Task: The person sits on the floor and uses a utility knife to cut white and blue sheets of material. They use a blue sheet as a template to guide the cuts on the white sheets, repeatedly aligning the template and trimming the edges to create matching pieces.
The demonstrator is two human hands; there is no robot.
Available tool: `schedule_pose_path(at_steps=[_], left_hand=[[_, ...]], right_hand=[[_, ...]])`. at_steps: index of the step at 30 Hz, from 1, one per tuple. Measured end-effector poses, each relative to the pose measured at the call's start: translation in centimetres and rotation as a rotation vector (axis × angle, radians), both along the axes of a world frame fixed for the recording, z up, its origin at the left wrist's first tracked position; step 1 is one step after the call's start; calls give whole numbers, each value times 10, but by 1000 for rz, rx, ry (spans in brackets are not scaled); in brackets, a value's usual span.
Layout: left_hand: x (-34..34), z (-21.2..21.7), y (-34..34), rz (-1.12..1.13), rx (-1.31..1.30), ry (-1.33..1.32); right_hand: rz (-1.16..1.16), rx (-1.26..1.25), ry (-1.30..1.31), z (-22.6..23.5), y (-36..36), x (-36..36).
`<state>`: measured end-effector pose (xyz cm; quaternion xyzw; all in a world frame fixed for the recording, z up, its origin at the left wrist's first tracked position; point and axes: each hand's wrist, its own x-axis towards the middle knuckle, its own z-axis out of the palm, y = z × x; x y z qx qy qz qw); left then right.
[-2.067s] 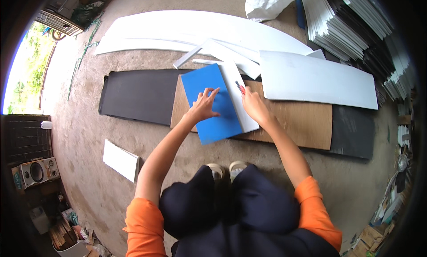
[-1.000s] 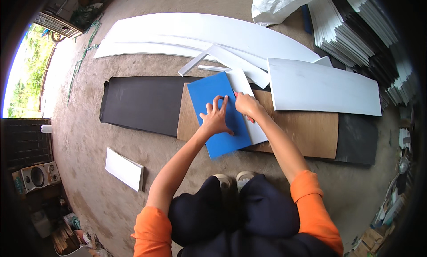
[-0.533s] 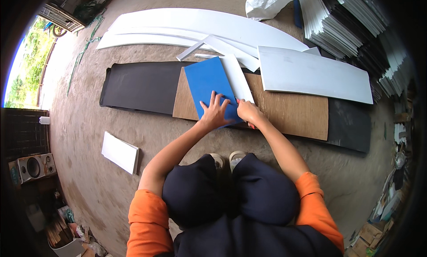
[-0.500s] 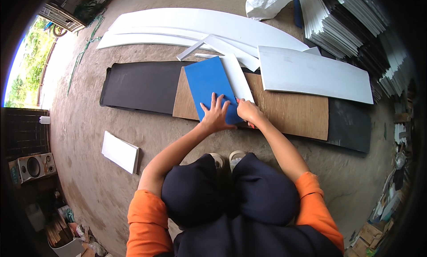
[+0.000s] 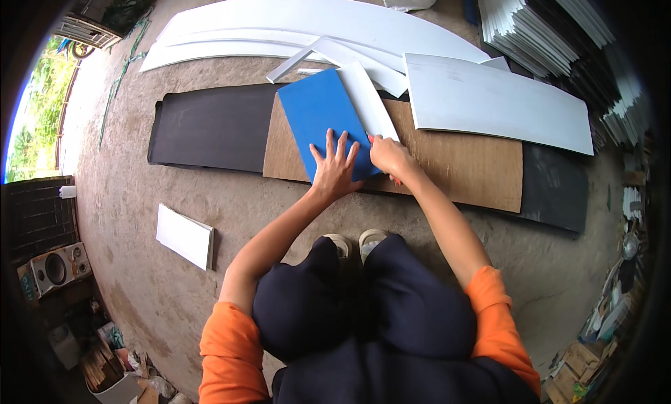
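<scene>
A flat blue rectangular board (image 5: 318, 107) lies slantwise over a white board (image 5: 369, 96), whose right side shows beyond the blue edge. My left hand (image 5: 335, 168) presses down on the near part of the blue board, fingers spread. In my closed right hand (image 5: 393, 158) is a red-handled utility knife (image 5: 370, 138), its tip at the blue board's right edge, against the white board. How much blade is out is too small to tell. Beneath both boards is a brown plywood sheet (image 5: 465, 168), laid on a long black sheet (image 5: 210, 128).
A large white panel (image 5: 500, 103) overlaps the plywood on the right. Long white sheets (image 5: 279, 16) and narrow white offcuts (image 5: 293, 60) lie beyond. Small white boards (image 5: 184, 237) rest on the concrete floor at left. Stacked sheets (image 5: 531, 37) stand far right; a speaker (image 5: 59, 268) is at left.
The view has shifted, so the sheets and boards appear slightly higher in the picture. My hands keep nearly the same places on the blue board and at its right edge.
</scene>
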<state>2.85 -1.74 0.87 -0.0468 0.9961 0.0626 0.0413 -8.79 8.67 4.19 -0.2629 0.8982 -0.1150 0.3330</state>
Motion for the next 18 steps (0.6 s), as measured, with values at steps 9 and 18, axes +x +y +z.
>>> schedule_pose_path(at_steps=[9, 18], left_hand=[[-16, -1, 0, 31, -32, -36], [-18, 7, 4, 63, -70, -134]], right_hand=[[65, 22, 53, -8, 4, -7], [88, 2, 45, -15, 63, 37]])
